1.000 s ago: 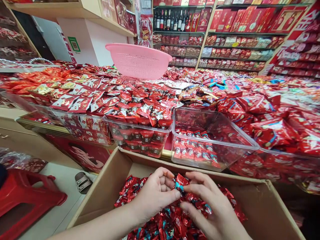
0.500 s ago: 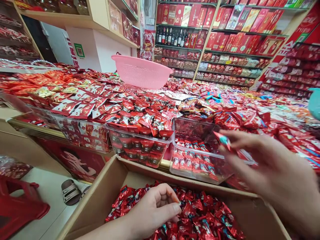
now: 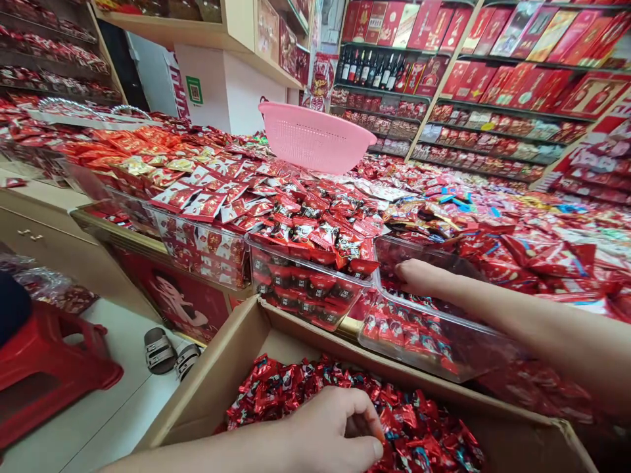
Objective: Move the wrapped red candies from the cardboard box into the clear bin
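Observation:
My left hand (image 3: 348, 427) is low inside a cardboard box (image 3: 207, 374), over a heap of red foil-wrapped candies (image 3: 296, 387). Its thumb and fingers are curled into a pinch; whatever lies between them is hidden. My right hand (image 3: 419, 277) reaches into a clear plastic bin (image 3: 473, 351) beyond the box. Its fingers are bent downward and closed, with the tips out of sight. In the front of that bin, red wrapped candies (image 3: 407, 332) sit in neat rows below the right hand.
Left of that bin stands a clear bin (image 3: 308, 295) piled with dark-and-red wrapped sweets. A pink plastic basket (image 3: 318, 138) rests on the candy display behind. On the floor at left are a red stool (image 3: 64, 368) and grey sandals (image 3: 160, 351). Shelves hold boxes and bottles (image 3: 372, 69).
My right hand, which held a wrapped candy above the bin's right side, has moved left and down into the bin. My left hand stays over the heap. The view has shifted slightly.

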A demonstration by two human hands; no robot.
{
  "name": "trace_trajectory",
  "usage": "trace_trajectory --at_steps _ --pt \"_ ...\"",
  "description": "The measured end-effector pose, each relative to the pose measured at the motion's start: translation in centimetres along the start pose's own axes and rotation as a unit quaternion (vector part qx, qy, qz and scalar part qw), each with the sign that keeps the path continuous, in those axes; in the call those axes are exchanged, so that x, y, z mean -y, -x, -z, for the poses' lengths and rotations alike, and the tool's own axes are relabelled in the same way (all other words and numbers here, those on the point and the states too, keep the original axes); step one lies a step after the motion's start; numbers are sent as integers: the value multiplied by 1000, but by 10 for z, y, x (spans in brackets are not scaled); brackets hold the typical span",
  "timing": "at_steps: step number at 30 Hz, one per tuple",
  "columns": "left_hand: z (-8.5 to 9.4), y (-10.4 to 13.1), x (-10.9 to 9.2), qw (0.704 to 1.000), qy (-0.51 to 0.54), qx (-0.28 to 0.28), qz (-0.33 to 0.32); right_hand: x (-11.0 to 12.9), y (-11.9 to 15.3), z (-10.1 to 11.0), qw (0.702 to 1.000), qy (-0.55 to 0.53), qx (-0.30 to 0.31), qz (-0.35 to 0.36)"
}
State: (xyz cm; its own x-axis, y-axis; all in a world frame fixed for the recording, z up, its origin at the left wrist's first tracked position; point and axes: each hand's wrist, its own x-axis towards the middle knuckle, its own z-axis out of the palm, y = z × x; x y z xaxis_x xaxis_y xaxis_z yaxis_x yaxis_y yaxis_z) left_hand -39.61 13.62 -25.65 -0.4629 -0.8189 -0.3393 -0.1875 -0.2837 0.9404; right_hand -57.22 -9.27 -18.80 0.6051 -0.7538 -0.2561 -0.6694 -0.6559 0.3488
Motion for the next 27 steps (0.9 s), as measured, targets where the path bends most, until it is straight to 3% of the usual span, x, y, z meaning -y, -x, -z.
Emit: trace_trajectory --at_steps 9,14,17,20,22,24,25,27 --pt "4 2 3 983 -173 4 -55 7 9 7 993 -34 107 -30" --pt "13 -2 10 929 -349 31 -122 3 10 22 994 -36 89 -50" --pt "16 -4 26 881 -460 65 -88 -2 24 50 997 -25 36 -61" --pt "12 -6 44 863 -497 87 -33 9 66 81 988 -83 -107 -78" --pt "7 -8 54 863 -499 77 -22 33 105 89 960 -198 -192 -46" --pt "2 -11 61 864 -499 69 -14 67 140 74 922 -318 -216 39" --pt "0 -12 63 863 -501 67 -8 87 152 58 910 -360 -191 72" --pt "-2 -15 65 861 -505 62 2 124 163 11 914 -384 -96 90"
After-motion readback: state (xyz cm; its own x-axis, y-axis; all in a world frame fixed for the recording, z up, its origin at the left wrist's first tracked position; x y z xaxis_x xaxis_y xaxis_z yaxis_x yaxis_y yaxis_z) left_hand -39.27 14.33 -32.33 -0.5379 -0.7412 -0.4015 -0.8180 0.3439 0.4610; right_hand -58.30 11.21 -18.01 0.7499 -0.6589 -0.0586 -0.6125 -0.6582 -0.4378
